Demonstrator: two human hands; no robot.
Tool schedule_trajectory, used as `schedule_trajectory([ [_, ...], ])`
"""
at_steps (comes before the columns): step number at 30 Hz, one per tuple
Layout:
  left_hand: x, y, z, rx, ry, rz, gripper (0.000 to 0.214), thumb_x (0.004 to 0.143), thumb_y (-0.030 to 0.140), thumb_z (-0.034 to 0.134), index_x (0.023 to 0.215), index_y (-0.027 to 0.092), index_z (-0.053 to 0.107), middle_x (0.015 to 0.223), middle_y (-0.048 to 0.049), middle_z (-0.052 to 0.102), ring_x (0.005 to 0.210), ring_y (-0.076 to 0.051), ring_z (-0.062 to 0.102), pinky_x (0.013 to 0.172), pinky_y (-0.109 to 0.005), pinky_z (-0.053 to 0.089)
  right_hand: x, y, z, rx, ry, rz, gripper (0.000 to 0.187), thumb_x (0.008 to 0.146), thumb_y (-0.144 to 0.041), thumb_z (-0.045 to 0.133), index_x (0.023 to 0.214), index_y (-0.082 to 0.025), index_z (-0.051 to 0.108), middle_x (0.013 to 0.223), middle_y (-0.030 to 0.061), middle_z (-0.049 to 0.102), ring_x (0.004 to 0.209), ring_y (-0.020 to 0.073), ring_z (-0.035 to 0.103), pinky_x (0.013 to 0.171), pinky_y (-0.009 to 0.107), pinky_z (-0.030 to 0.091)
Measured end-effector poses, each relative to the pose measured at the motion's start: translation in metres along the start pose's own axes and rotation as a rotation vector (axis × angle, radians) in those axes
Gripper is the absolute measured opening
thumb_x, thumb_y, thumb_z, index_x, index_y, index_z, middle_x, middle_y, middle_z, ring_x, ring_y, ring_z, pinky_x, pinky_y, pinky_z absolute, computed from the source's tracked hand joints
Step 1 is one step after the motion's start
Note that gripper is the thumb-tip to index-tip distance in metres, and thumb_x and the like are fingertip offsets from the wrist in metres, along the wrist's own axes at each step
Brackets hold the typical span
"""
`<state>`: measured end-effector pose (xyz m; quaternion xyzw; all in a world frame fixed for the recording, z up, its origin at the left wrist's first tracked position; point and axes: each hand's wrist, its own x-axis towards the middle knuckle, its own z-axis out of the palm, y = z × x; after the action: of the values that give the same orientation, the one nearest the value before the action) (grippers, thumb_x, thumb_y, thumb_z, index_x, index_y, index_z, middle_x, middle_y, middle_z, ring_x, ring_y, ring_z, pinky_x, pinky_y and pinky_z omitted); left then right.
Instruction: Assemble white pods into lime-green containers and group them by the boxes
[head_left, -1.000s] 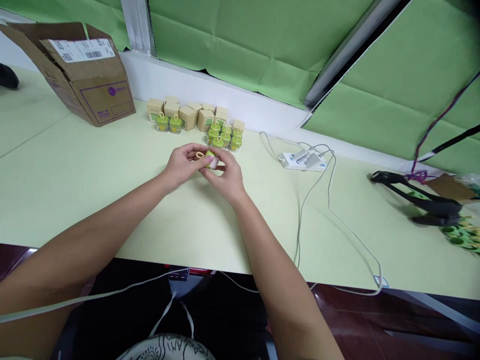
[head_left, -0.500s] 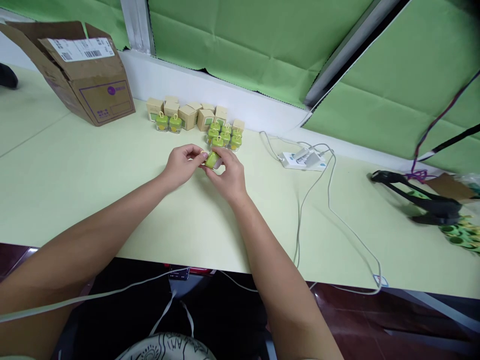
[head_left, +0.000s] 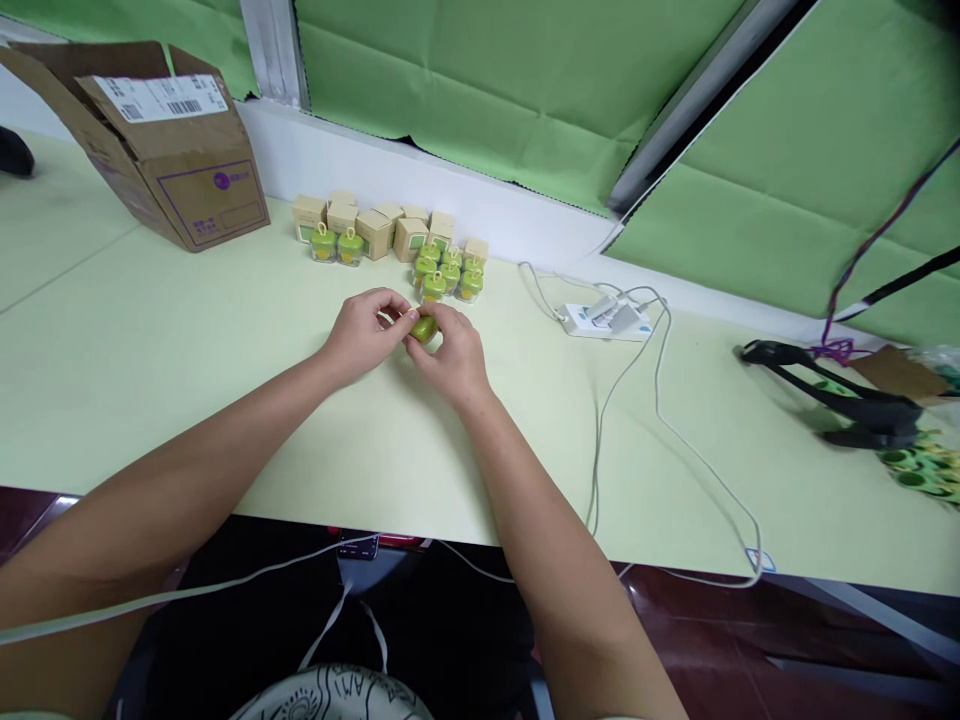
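Note:
Between my two hands, just above the table, is a small green-lidded jar (head_left: 424, 329). My right hand (head_left: 456, 352) has its thumb and fingers closed around the right side of it. The thumb and fingertips of my left hand (head_left: 373, 325) pinch at its left end, where the other jars carry a small loop. My fingers hide most of its body. Just beyond my hands stands a cluster of similar jars (head_left: 450, 275) with green lids and clear bodies. Two more jars (head_left: 337, 246) are further left. Behind them is a row of small cardboard boxes (head_left: 376, 233).
A large opened carton (head_left: 206, 185) stands at the back left. To the right, a white power strip (head_left: 607, 321) has plugs in it, and its cables (head_left: 660, 400) trail over the table's front edge. A black stand-like object (head_left: 840, 395) lies far right, near green pieces (head_left: 922, 470).
The jar between my hands has turned, so its lid now looks rounder and its clear side no longer shows. My hands have barely shifted otherwise.

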<state>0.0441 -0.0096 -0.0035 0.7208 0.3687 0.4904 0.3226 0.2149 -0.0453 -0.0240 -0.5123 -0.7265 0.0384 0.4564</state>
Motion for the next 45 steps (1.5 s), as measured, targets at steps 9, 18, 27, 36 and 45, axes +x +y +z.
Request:
schedule_trajectory([
  [9, 0.028, -0.033, -0.025, 0.041, 0.281, -0.044, 0.023, 0.096, 0.043, 0.065, 0.1, 0.021, 0.07, 0.111, -0.0084, 0.077, 0.107, -0.022, 0.07, 0.092, -0.036, 0.058, 0.004, 0.002, -0.002, 0.369, 0.121, 0.381, 0.04, 0.08, -0.052, 0.082, 0.109, -0.027, 0.068, 0.106, 0.0038, 0.08, 0.09, 0.0225, 0.072, 0.095, 0.046, 0.062],
  [18, 0.016, -0.036, -0.031, 0.366, -0.223, -0.204, 0.071, 0.072, 0.033, 0.084, 0.139, 0.022, 0.063, 0.134, -0.0131, 0.075, 0.126, -0.034, 0.071, 0.113, -0.047, 0.055, 0.009, 0.006, 0.001, 0.709, 0.163, 0.517, 0.06, 0.064, -0.062, 0.097, 0.102, -0.027, 0.066, 0.106, 0.0038, 0.08, 0.096, 0.0217, 0.075, 0.098, 0.044, 0.064],
  [27, 0.004, -0.017, -0.018, -0.001, -0.414, -0.112, 0.069, 0.071, 0.037, 0.087, 0.135, 0.028, 0.063, 0.114, -0.0058, 0.075, 0.099, -0.024, 0.075, 0.082, -0.036, 0.061, 0.01, -0.011, -0.006, 0.824, 0.049, 0.409, 0.064, 0.061, -0.064, 0.101, 0.101, -0.028, 0.065, 0.101, 0.002, 0.079, 0.095, 0.0206, 0.077, 0.099, 0.042, 0.067],
  [36, -0.004, -0.008, -0.003, 0.378, -0.149, 0.172, 0.033, 0.078, 0.033, 0.076, 0.109, 0.021, 0.071, 0.094, -0.0042, 0.075, 0.082, -0.023, 0.069, 0.076, -0.035, 0.053, 0.006, -0.01, 0.005, 0.65, 0.207, 0.479, 0.058, 0.067, -0.054, 0.097, 0.105, -0.026, 0.063, 0.109, 0.0037, 0.079, 0.098, 0.0194, 0.076, 0.094, 0.039, 0.064],
  [45, -0.006, -0.012, 0.005, 0.435, -0.042, 0.236, 0.044, 0.083, 0.027, 0.073, 0.126, 0.017, 0.071, 0.116, -0.0119, 0.077, 0.103, -0.028, 0.073, 0.094, -0.039, 0.056, 0.004, -0.022, 0.012, 0.749, 0.298, 0.619, 0.056, 0.065, -0.052, 0.097, 0.096, -0.025, 0.06, 0.092, -0.0002, 0.073, 0.081, 0.0152, 0.07, 0.083, 0.033, 0.062],
])
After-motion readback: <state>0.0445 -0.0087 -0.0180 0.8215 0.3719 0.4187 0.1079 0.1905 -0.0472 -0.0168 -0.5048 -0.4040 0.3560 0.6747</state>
